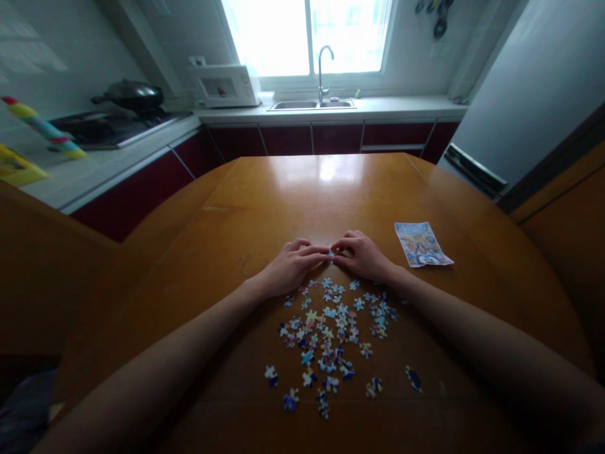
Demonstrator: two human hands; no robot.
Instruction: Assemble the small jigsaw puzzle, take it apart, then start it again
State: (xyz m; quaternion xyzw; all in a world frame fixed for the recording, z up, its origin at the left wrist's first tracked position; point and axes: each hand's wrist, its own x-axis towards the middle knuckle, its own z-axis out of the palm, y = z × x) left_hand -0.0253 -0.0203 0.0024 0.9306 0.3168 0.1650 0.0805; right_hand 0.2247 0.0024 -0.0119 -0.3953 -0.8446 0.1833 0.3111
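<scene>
Left fingers (316,250), right fingers (343,243): puzzle piece (331,253) between fingertips.

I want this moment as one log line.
left hand: touching puzzle bit | right hand: touching same bit | loose pieces: scattered on table | paper sheet: right of hands

No words, brands or numbers legible from where I stand. Clock centred on my view: paper sheet (422,244), 3 o'clock, blue title-like band along top, too small to read. Yellow packet (19,168), between 9 and 10, dark print blurred. Microwave (227,86), 11 o'clock, faint marks at right, unreadable.
</scene>
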